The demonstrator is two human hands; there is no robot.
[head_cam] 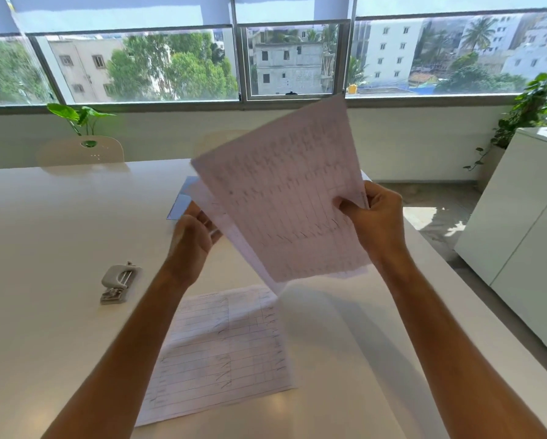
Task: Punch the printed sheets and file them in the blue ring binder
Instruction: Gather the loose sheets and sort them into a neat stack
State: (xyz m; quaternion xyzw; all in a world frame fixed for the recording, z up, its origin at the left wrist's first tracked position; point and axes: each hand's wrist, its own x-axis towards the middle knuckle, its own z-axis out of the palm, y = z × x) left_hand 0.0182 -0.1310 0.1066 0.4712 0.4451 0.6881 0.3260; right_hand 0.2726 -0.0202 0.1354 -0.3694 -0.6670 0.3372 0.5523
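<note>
- Head view: your right hand [373, 217] pinches the right edge of the raised sheets [281, 198]; your left hand [193, 236] grips their lower left edge, fingers partly hidden behind the paper.
- The held sheets look fanned, not squared. Risk: punched like this, the holes would not line up.
- One more sheet [221, 353] lies flat on the table [44, 232] below. Risk: you leave it out.
- The punch [120, 283] sits well apart to the left; the binder [183, 198] is mostly hidden behind the paper.
</note>
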